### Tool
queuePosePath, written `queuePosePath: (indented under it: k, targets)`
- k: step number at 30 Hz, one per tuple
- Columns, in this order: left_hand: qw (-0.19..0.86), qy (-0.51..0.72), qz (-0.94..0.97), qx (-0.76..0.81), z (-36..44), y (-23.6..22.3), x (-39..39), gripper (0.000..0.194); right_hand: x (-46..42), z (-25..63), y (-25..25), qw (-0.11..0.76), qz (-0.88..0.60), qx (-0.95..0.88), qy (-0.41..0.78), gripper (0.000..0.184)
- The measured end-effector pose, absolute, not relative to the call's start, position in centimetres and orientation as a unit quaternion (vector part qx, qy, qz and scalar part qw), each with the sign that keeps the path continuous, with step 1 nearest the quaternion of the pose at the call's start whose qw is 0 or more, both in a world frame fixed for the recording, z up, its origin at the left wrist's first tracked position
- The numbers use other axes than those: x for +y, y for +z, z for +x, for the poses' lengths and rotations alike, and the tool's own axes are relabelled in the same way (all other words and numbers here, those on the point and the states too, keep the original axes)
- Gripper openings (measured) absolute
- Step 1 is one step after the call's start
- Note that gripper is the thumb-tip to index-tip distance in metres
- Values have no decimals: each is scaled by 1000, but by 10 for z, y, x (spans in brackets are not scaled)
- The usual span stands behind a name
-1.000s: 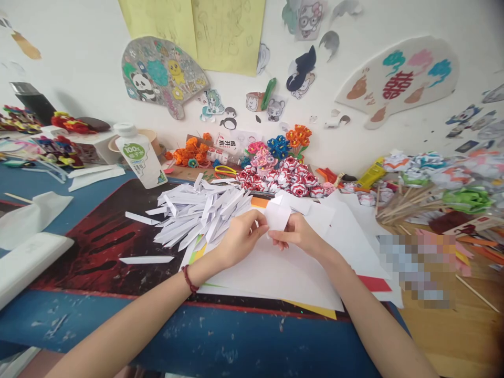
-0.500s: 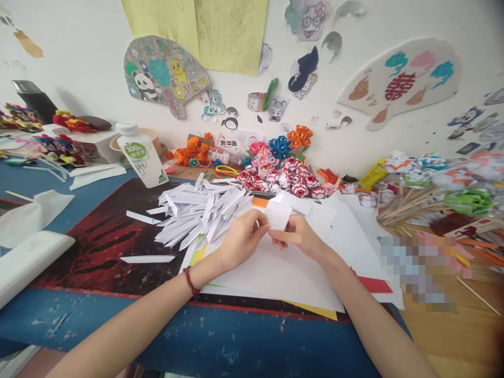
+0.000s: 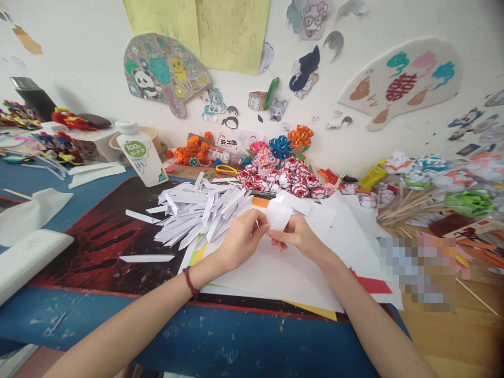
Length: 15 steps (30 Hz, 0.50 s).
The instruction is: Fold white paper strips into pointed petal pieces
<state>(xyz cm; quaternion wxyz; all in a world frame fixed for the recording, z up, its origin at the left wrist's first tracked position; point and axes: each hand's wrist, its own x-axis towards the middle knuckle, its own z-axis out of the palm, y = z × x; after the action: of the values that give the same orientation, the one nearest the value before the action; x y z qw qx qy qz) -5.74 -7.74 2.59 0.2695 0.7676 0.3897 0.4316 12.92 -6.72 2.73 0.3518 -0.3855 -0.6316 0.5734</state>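
Observation:
Both my hands meet above a stack of white paper sheets (image 3: 299, 268) at the table's middle. My left hand (image 3: 240, 241) and my right hand (image 3: 299, 236) pinch a small white paper piece (image 3: 277, 215) between their fingertips, holding it just off the sheets. Left of the hands lies a heap of folded white paper strips (image 3: 200, 210) on a dark red mat (image 3: 102, 241). One loose strip (image 3: 146, 258) lies apart on the mat.
A white drink bottle (image 3: 139, 155) stands behind the strips. Paper flowers (image 3: 281, 176) crowd the wall side. Sticks and wrapped flowers (image 3: 429, 194) fill the right. A white flat object (image 3: 27, 260) sits at the left edge.
Hands stay in place; the fingers shift slightly on the small paper piece, which now sits a little lower.

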Motion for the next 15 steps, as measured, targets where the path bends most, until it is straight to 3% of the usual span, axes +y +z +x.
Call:
queuePosePath:
  k: [15]
  targets:
    - [256,424,782,379,-60,29,-76,7,-67,127,29,364,-385,-631,567,25]
